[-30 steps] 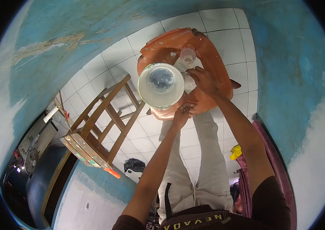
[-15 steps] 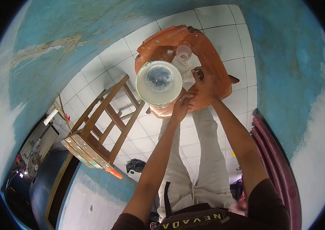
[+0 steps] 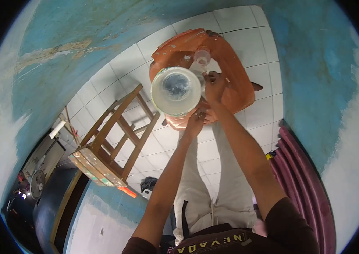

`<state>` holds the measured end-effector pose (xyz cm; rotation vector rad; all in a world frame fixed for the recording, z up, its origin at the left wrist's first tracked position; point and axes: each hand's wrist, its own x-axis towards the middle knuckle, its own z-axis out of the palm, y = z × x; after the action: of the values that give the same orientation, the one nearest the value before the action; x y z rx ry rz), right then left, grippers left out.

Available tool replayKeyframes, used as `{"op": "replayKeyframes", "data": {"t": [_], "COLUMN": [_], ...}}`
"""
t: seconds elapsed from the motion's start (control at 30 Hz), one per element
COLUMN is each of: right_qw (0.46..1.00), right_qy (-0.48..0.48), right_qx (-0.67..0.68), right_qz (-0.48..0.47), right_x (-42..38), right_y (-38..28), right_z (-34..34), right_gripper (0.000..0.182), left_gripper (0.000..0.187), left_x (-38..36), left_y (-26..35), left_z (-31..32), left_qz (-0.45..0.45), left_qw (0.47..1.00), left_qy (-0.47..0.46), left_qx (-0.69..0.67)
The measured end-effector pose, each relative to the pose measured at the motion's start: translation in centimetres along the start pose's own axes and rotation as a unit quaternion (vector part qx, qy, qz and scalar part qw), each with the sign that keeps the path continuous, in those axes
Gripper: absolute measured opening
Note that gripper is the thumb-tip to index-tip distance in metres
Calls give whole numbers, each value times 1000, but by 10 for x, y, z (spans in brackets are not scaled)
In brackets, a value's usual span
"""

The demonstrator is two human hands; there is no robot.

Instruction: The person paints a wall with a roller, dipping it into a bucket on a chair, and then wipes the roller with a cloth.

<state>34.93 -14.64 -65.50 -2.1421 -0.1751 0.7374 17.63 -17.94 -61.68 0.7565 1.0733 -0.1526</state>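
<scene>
A round, pale bucket (image 3: 159,101) stands on an orange plastic chair (image 3: 239,80), with clear liquid showing inside. To its right lies a white bag or sheet (image 3: 214,65), partly covered by my hands. My right hand (image 3: 214,88) is over it, thumb and fingers closed together on what looks like the white material beside the bucket's rim. Just below the bucket, my left hand (image 3: 196,120) has its fingers curled in; what they grip, if anything, is hidden. A small clear plastic cup (image 3: 202,57) sits on the chair beyond my right hand.
A paint-spotted wooden ladder or stool (image 3: 99,167) lies tilted to the left on white floor tiles (image 3: 247,46). Blue, patchily painted walls (image 3: 311,72) rise close on both sides. A purple curtain (image 3: 302,178) hangs at right; a fan (image 3: 37,182) is at far left.
My right hand has moved left, towards the bucket, over the white material. My left hand has drawn slightly down and towards me. Bucket and cup stay on the chair.
</scene>
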Motion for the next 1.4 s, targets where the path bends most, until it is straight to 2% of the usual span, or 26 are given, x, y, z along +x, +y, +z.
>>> {"op": "replayKeyframes", "data": {"t": [0.07,0.13,0.33,0.4,0.47,0.5,0.53,0.57,0.6,0.63,0.7,0.73,0.8,0.83,0.9,0.93,1.0,1.07,1.1,1.13,1.2,1.27,1.33,1.37,1.4], "right_qw": [995,997,991,996,997,998,998,997,994,994,992,991,989,988,988,987,986,982,979,975,969,952,947,946,944], "right_qy": [40,26,33,-15,-10,-7,-5,8,19,19,21,24,26,28,-42,-41,-58,-75,-95,-116,-130,-140,-156,-168,-172], "right_qx": [7,30,43,82,71,59,61,70,79,79,-13,-15,16,18,18,19,-9,-1,-7,-12,-16,-20,-15,-8,-11], "right_qz": [-95,-73,-120,-42,-34,-26,-24,-43,-69,-75,-127,-130,-147,-149,-146,-152,-154,-172,-180,-189,-211,-271,-279,-278,-282], "right_x": [-19,-32,-55,-64,-69,-71,-76,-81,-81,-83,-98,-101,-111,-118,-133,-140,-152,-161,-167,-172,-185,-197,-207,-212,-217], "right_y": [-7,-26,-16,-26,-31,-29,-25,-23,-21,-22,-24,-31,-49,-57,-74,-81,-97,-114,-120,-127,-140,-156,-174,-184,-194], "right_z": [-8,-24,-68,-87,-99,-102,-102,-102,-102,-104,-111,-118,-135,-146,-172,-183,-206,-224,-231,-238,-250,-261,-271,-275,-277], "right_gripper": [18,17,15,16,16,16,16,14,13,13,10,10,9,9,11,11,11,13,13,14,16,22,18,15,15], "left_gripper": [30,30,29,29,28,28,30,33,33,40,53,53,50,47,47,47,48,48,49,49,49,49,42,44,44], "left_x": [-2,-7,-27,-30,-36,-35,-34,-32,-24,-13,2,0,-14,-22,-31,-35,-46,-56,-67,-74,-94,-115,-127,-135,-141], "left_y": [-3,2,24,35,52,59,66,74,73,66,47,52,62,66,64,67,77,89,101,114,142,167,181,184,186], "left_z": [4,4,16,22,29,34,40,46,49,49,48,58,79,86,90,93,94,89,92,91,91,98,85,81,79], "left_qz": [7,10,11,17,96,96,161,225,231,251,260,263,203,183,195,205,220,177,184,191,300,334,305,249,252], "left_qw": [1000,1000,998,997,983,983,969,951,950,945,943,943,969,969,961,952,949,967,967,965,935,925,941,954,954], "left_qy": [-19,-5,2,0,11,11,35,58,58,76,89,87,141,157,187,216,216,173,175,177,108,119,-50,-68,-63], "left_qx": [-13,20,67,76,156,158,183,205,204,197,188,186,-18,-58,-62,-70,-66,-60,10,7,155,140,139,151,147]}}
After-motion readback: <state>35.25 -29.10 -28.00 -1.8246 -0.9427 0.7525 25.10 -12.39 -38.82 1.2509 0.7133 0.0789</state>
